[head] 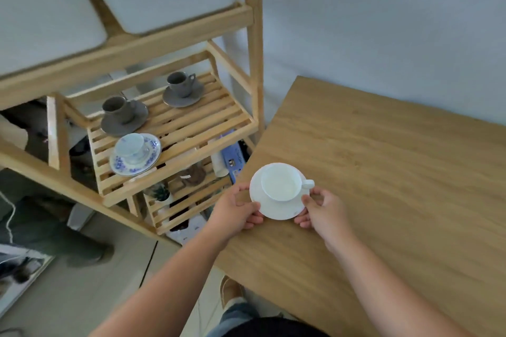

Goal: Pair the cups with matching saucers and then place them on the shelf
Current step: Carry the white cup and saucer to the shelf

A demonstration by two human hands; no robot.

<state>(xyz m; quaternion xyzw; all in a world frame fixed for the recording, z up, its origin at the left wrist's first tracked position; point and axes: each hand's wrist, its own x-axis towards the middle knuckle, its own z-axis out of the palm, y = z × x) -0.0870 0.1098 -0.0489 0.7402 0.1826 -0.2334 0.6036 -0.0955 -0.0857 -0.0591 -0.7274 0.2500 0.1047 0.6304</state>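
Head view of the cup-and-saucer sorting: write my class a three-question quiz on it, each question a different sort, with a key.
1. True or false: the white cup sits on the white saucer, which both hands hold by its rim at the table corner.
2. How many cup-and-saucer pairs already stand on the slatted shelf?
3. Multiple choice: which pair on the shelf is nearest the camera? A. the left grey cup B. the back grey cup C. the blue floral cup

Key
1. True: left hand and right hand grip opposite edges.
2. Three.
3. C.
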